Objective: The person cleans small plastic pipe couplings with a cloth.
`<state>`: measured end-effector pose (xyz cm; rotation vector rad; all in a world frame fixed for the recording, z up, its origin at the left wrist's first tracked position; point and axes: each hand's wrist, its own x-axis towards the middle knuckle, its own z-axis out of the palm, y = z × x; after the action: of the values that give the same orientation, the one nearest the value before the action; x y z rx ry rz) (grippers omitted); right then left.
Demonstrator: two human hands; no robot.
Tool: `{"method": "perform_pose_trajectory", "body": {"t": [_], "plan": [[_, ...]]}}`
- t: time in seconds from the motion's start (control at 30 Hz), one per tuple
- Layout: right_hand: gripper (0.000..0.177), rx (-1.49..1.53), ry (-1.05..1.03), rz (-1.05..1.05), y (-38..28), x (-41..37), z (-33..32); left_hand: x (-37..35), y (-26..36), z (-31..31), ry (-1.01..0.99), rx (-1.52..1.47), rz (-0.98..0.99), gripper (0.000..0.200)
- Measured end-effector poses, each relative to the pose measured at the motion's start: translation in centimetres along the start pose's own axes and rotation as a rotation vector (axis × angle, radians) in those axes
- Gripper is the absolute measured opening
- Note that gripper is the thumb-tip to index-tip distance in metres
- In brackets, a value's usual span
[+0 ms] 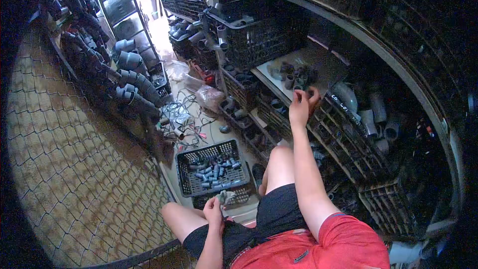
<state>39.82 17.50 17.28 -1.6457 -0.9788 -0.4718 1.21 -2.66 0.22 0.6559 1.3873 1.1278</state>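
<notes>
My right hand [300, 109] is stretched out to the shelf, with thumb and fingers apart and curved. It is beside a small heap of dark pipe fittings [299, 73] on a light board [271, 70]. Whether a fingertip touches the nearest fitting is hard to tell. Low in front of my lap, my left hand [214, 213] has its fingers closed. A crumpled grey-green thing [227, 197] shows at its fingertips; I cannot make out what the fingers grip. Just beyond it on the floor is a black plastic crate [181, 175] with many short grey-blue pipe fittings [214, 172].
Shelves with black crates [343, 139] of fittings line the right side. Wire mesh [74, 159] stands on the left, near stacked grey pipe fittings [132, 62]. Tangled cables [184, 114] and a clear plastic bag [209, 97] lie on the floor ahead.
</notes>
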Motion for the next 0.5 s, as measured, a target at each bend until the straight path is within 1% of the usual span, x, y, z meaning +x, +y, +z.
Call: {"method": "perform_pose_trajectory", "body": {"t": [0.03,0.1,0.13,0.2,0.23,0.3,0.33,0.4,0.43,0.5], "plan": [[0.014,0.000,0.002,-0.001,-0.1,0.1,0.1,-0.9,1.5,0.8,0.000,0.004,0.000,0.022],[0.039,-0.020,0.001,0.008,-0.4,0.2,0.2,-1.4,2.5,1.3,0.001,0.009,0.000,0.021],[0.039,-0.019,0.001,0.007,-0.7,0.4,0.2,-1.5,2.5,1.4,0.004,0.011,0.008,0.021],[0.070,-0.051,0.020,0.044,-1.3,0.7,0.2,-1.3,2.4,1.3,0.006,0.014,0.018,0.020],[0.070,-0.051,0.021,0.044,-1.3,1.0,0.4,-1.1,2.0,1.1,0.000,0.000,0.006,0.020],[0.086,-0.152,-0.086,0.123,-1.4,1.7,0.7,-0.7,1.3,0.9,-0.008,-0.012,-0.005,0.020],[0.086,-0.153,-0.083,0.125,-1.4,1.9,0.9,-0.7,1.1,1.0,0.008,-0.015,0.000,0.021],[0.084,-0.082,-0.169,0.141,-1.4,2.2,1.1,-0.5,0.8,0.8,0.025,-0.018,0.004,0.021],[0.084,-0.081,-0.169,0.140,-0.9,2.3,1.5,-0.6,0.9,0.8,0.019,-0.011,-0.009,0.022],[0.079,-0.094,-0.184,0.071,0.1,2.7,2.1,-0.3,1.0,0.8,0.014,-0.006,-0.018,0.022]]}}
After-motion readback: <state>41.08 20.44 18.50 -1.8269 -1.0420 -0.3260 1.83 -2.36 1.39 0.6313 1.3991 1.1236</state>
